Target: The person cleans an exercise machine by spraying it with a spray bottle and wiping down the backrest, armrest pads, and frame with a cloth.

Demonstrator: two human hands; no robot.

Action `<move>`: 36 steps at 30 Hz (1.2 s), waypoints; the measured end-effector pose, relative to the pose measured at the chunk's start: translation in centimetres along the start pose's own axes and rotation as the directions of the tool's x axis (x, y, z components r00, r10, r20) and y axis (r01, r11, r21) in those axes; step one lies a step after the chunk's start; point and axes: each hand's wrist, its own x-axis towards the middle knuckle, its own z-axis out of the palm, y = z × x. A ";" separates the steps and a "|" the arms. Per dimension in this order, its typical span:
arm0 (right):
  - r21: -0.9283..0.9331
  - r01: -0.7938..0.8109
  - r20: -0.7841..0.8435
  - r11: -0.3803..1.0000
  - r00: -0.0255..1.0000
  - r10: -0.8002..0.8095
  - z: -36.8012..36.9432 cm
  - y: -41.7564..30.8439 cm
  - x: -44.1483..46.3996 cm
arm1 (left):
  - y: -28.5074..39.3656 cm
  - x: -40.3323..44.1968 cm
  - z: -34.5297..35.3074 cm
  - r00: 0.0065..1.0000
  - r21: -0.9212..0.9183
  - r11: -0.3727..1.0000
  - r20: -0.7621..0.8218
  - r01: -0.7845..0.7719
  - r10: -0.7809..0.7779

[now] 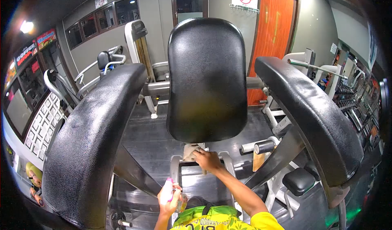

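Observation:
My left hand (pixel 169 202) is wrapped round a spray bottle with a pink and white trigger head (pixel 167 189); part of its clear body shows beside the fingers. My right hand (pixel 207 159) reaches forward and grips a beige cloth (pixel 190 152). That cloth lies against the metal frame just under the black padded backrest (pixel 207 79). On either side stand a left black arm pad (pixel 96 136) and a right black arm pad (pixel 312 111).
Grey frame tubes (pixel 174 168) rise close around my hands. A small black seat (pixel 299 181) and a roller pad (pixel 264 146) stand to the right. Behind are a weight machine (pixel 136 38), an orange door (pixel 271 34) and a dumbbell rack (pixel 347 103).

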 end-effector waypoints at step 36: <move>0.151 -0.219 -0.461 0.964 0.847 0.265 -11.7 -4.9 9.8 | 0.0 0.8 2.2 0.997 0.068 0.998 0.080 0.003 -0.009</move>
